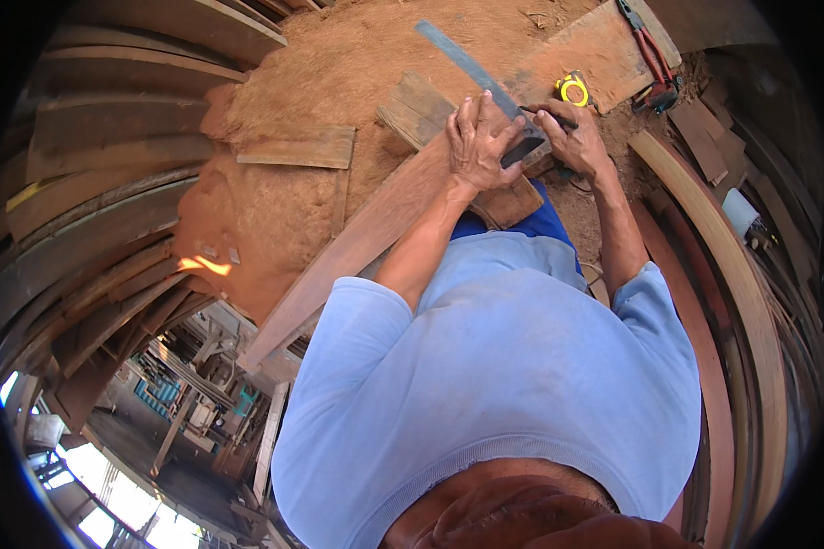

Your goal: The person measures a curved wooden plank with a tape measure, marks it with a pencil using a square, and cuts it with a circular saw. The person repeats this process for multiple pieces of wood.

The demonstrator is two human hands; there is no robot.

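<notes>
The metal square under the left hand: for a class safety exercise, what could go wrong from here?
1. The metal square might shift, since the left hand steadies it on the long board while its blade juts past the board; a mark could then go askew.
2. The dark marking tool in the right hand could jab the nearby left thumb.
3. The yellow tape measure, close by, might get knocked.
</notes>
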